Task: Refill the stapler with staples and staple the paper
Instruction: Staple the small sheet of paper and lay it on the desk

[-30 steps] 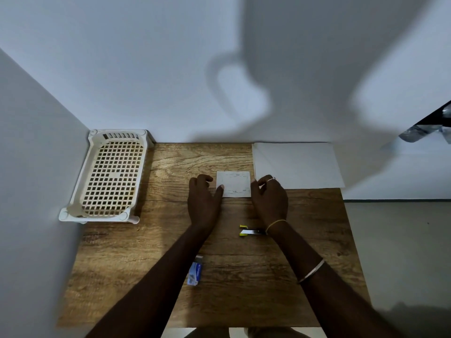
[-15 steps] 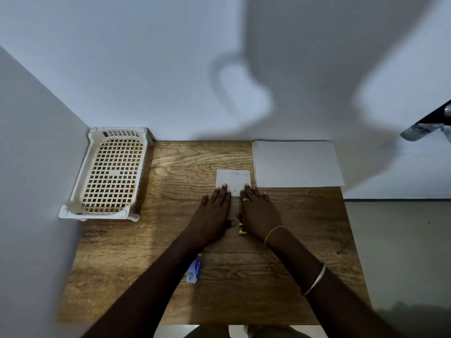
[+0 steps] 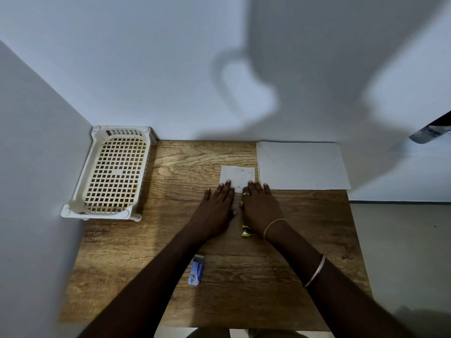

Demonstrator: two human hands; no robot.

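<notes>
Your left hand (image 3: 217, 208) and right hand (image 3: 261, 208) lie flat, fingers (image 3: 225, 189) straight, pressing the paper (image 3: 238, 174) onto the bench (image 3: 317, 240). The stapler (image 3: 247, 231) sits half hidden under your right wrist, so pulling back carelessly could knock it away.

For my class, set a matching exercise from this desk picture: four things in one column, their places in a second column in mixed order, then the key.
Things
1. plastic basket
2. large white sheet
3. blue staple box
4. yellow stapler

Places
A. partly hidden at the heel of the right hand
B. far left corner, against the walls
C. far right of the table
D. closest to the table's near edge

Pairs: 1-B, 2-C, 3-D, 4-A
</notes>
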